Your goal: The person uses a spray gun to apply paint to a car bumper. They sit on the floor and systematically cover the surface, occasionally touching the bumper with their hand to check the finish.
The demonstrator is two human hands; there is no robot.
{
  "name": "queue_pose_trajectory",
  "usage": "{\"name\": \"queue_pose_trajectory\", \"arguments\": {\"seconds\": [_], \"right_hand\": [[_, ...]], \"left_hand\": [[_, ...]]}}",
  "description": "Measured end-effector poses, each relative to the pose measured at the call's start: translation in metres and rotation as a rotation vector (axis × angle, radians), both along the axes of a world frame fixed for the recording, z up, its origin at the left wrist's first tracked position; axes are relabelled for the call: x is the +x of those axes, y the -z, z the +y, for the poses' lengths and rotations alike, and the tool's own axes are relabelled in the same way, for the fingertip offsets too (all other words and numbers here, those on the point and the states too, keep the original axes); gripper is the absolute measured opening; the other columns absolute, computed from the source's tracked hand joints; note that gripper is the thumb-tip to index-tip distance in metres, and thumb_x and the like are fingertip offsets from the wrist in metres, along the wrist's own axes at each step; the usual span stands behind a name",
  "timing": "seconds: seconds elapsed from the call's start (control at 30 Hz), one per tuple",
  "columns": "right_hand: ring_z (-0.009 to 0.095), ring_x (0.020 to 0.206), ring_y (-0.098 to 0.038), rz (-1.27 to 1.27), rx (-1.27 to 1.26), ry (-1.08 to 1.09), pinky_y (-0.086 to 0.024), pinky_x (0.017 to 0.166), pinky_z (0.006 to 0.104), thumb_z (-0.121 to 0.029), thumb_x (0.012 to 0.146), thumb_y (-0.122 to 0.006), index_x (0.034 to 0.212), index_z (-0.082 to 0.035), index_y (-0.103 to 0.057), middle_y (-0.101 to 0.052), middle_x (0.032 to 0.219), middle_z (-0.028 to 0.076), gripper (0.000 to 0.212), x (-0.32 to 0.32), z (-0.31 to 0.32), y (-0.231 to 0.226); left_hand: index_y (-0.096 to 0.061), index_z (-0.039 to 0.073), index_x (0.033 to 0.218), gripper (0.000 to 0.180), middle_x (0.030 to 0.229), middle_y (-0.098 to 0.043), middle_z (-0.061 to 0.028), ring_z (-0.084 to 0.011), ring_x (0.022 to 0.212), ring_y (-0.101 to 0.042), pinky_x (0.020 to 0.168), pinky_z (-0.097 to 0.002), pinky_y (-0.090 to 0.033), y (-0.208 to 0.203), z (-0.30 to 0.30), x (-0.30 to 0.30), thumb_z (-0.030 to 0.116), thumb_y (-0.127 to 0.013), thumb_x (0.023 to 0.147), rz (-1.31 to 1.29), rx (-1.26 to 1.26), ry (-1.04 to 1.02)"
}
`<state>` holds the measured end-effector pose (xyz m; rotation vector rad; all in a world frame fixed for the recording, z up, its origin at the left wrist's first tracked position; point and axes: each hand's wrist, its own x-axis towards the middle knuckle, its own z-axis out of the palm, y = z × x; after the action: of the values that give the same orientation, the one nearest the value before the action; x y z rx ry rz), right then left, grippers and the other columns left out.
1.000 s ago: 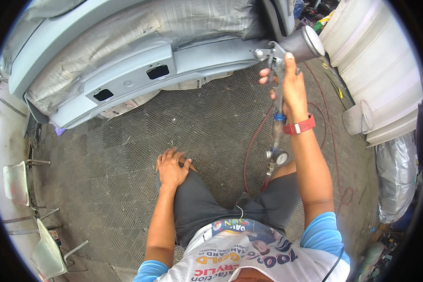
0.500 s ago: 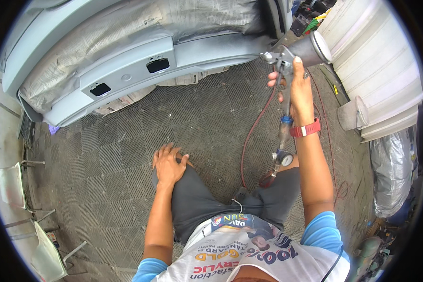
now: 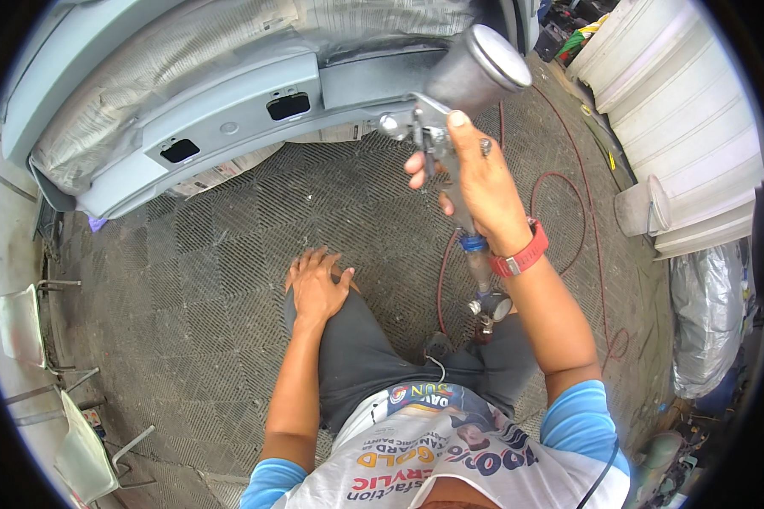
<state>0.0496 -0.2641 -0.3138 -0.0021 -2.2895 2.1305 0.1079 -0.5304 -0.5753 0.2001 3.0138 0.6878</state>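
Note:
In my right hand (image 3: 475, 182) I hold a paint spray gun (image 3: 429, 136) by its grip, fingers wrapped at the trigger side. A round metal cup (image 3: 475, 72) sits on top of it. Below the grip hang a blue-collared fitting and a round gauge (image 3: 494, 305), joined to a dark red hose (image 3: 444, 293). The gun's nozzle points left, close to a grey car panel (image 3: 229, 110) with two dark rectangular openings. Newspaper (image 3: 170, 81) covers part of that panel. My left hand (image 3: 318, 288) rests on my left knee with its fingers spread, holding nothing.
Patterned dark matting (image 3: 195, 297) covers the floor, with the red hose looping across it at right. A white bucket (image 3: 641, 206) stands by corrugated white sheeting (image 3: 679, 110). Silvery wrapped material (image 3: 705, 314) lies at right. Two pale chairs (image 3: 21, 327) stand at the left wall.
My right hand has carried the spray gun leftward, nearer the middle of the panel, and its cup looks larger. My left hand stays on the knee.

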Motion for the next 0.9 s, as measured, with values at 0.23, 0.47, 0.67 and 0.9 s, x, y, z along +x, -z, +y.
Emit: {"name": "queue_pose_trajectory", "arguments": {"seconds": [0.23,0.47,0.67,0.9], "right_hand": [[0.017,0.081,-0.078,0.018,0.05,0.315,-0.048,0.046,0.0253,-0.067,0.116,-0.041,0.135,-0.003,-0.068,-0.08,0.098,0.015,0.072,-0.001,0.071,0.004],[0.021,0.079,-0.08,0.065,0.081,0.534,-0.05,0.047,0.0289,-0.063,0.116,-0.039,0.124,0.002,-0.068,-0.081,0.093,0.017,0.072,-0.022,0.147,0.015],[0.021,0.078,-0.08,0.076,0.137,0.656,-0.051,0.048,0.0308,-0.062,0.116,-0.039,0.122,0.001,-0.071,-0.082,0.093,0.015,0.071,-0.062,0.202,0.053],[0.017,0.078,-0.079,0.115,0.164,0.74,-0.054,0.048,0.0285,-0.052,0.121,-0.037,0.126,0.002,-0.071,-0.081,0.096,0.013,0.064,-0.056,0.19,0.099]], "left_hand": [[-0.08,0.015,0.137,0.05,0.156,-0.066,-0.0148,-0.0364,0.155,-0.049,0.133,-0.0577,-0.028,-0.009,0.009,0.0,0.042,-0.079,0.096,-0.008,-0.003,0.022],[-0.08,0.015,0.135,0.047,0.155,-0.067,-0.0142,-0.0361,0.155,-0.05,0.133,-0.058,-0.028,-0.013,0.013,0.001,0.041,-0.079,0.096,0.002,0.008,0.025],[-0.081,0.013,0.133,0.046,0.152,-0.069,-0.0132,-0.0356,0.152,-0.053,0.13,-0.0574,-0.032,-0.013,0.009,0.004,0.039,-0.08,0.095,0.046,-0.012,0.031],[-0.08,0.012,0.134,0.046,0.154,-0.068,-0.0155,-0.0384,0.153,-0.051,0.131,-0.058,-0.03,-0.018,0.007,0.009,0.039,-0.079,0.096,0.042,-0.006,0.023]]}}
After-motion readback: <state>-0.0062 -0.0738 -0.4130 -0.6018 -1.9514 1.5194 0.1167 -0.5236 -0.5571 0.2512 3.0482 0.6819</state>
